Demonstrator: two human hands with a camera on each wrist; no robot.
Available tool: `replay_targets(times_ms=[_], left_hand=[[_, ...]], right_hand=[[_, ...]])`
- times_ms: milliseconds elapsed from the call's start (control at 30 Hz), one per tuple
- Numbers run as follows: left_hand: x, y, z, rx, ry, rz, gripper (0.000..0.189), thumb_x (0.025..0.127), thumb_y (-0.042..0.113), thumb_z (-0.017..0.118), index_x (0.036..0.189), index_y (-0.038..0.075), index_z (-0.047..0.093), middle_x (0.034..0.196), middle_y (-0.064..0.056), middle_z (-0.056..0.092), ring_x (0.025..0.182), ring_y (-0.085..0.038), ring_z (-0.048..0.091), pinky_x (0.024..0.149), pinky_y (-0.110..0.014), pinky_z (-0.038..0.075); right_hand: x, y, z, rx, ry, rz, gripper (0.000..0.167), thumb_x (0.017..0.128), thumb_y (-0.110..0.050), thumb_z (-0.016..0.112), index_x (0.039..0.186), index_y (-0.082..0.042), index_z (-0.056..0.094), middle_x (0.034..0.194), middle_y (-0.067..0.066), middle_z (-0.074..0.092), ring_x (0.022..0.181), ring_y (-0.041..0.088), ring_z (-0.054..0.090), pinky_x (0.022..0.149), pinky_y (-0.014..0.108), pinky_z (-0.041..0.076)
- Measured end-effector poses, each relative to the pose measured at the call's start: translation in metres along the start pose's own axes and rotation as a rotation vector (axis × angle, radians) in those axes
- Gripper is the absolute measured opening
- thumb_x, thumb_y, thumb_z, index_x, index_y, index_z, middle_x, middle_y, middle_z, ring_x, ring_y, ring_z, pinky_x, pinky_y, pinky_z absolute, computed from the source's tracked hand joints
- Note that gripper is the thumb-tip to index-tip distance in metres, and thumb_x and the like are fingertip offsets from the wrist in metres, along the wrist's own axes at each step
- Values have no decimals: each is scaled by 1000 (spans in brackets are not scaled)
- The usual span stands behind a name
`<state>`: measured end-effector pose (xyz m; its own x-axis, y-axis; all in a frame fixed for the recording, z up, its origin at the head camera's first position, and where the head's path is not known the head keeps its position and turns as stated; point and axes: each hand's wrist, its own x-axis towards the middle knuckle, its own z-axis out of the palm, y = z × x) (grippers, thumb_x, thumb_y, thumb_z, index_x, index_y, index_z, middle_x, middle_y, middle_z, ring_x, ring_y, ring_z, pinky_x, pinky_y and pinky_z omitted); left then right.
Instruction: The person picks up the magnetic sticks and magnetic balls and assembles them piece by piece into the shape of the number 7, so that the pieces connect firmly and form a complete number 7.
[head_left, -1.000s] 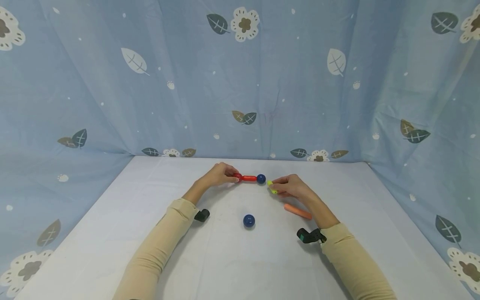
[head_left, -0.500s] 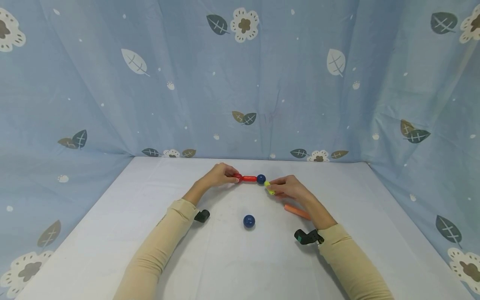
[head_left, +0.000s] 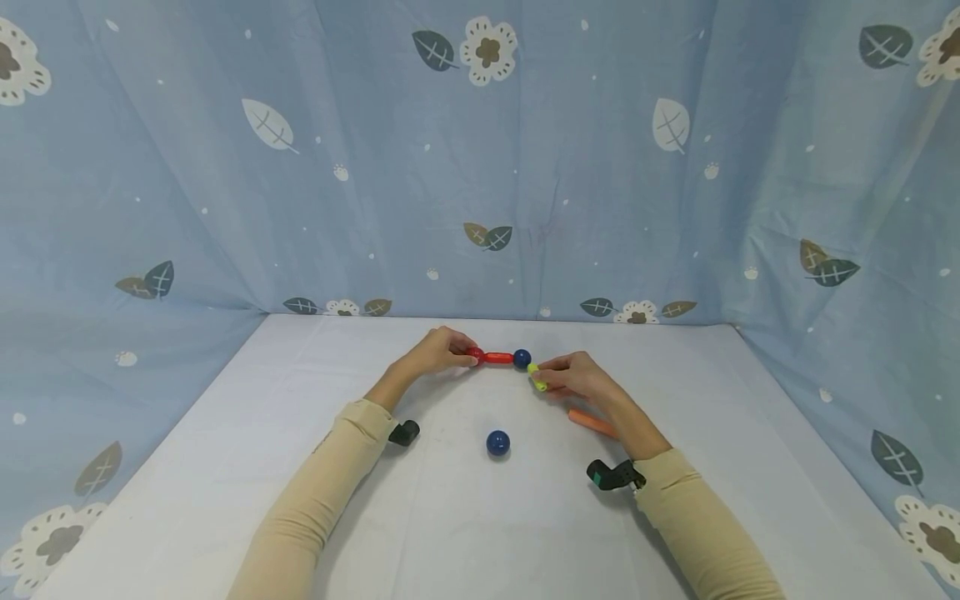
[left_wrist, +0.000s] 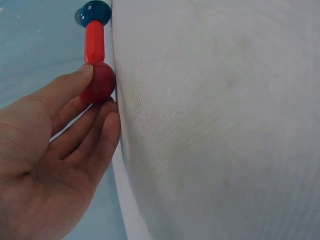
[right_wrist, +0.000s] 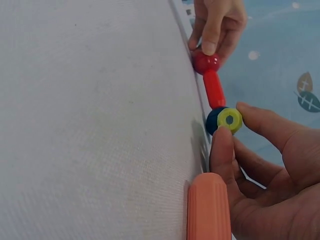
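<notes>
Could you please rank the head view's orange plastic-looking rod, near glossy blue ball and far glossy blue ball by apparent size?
Largest to smallest:
Orange plastic-looking rod, partly hidden
Near glossy blue ball
Far glossy blue ball; being farther away, it may really match the near one

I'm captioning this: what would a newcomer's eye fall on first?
Probably the straight red rod between a shiny red ball, pinched by the left hand, and a shiny blue ball. Beside that ball, the right hand pinches a short yellow rod. In front, a second shiny blue ball sits on white cloth.
</notes>
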<state>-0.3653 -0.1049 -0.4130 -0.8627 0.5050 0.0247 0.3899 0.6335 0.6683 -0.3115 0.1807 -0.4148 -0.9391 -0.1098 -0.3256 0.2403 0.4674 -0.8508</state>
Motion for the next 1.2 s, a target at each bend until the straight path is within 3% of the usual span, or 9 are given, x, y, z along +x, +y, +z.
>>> replay_targets(times_ms=[533, 833, 1200], left_hand=[[2, -3, 2, 3, 4, 3, 31, 90, 19, 72, 118, 7, 70, 112, -8, 74, 101, -19, 69, 93, -35, 55], [2, -3, 2, 5, 8, 6, 30, 90, 20, 72, 117, 6, 71, 111, -8, 74, 100, -19, 69, 92, -35, 55], [2, -2, 3, 11, 19, -6, 29, 89, 19, 73, 115, 7, 71, 109, -8, 75, 101, -19, 70, 92, -35, 55]], right_hand=[[-1, 0, 4, -11, -10, -14, 45, 89, -30, 73, 124, -3, 65, 105, 9, 69, 83, 13, 64, 71, 22, 56], [2, 1, 6, -6, -12, -22, 47, 89, -30, 72, 125, -1, 64, 109, 10, 69, 88, 14, 65, 76, 24, 57], [2, 0, 7, 26, -9, 0, 45, 88, -29, 73, 123, -2, 65, 105, 9, 68, 82, 14, 66, 72, 23, 57]])
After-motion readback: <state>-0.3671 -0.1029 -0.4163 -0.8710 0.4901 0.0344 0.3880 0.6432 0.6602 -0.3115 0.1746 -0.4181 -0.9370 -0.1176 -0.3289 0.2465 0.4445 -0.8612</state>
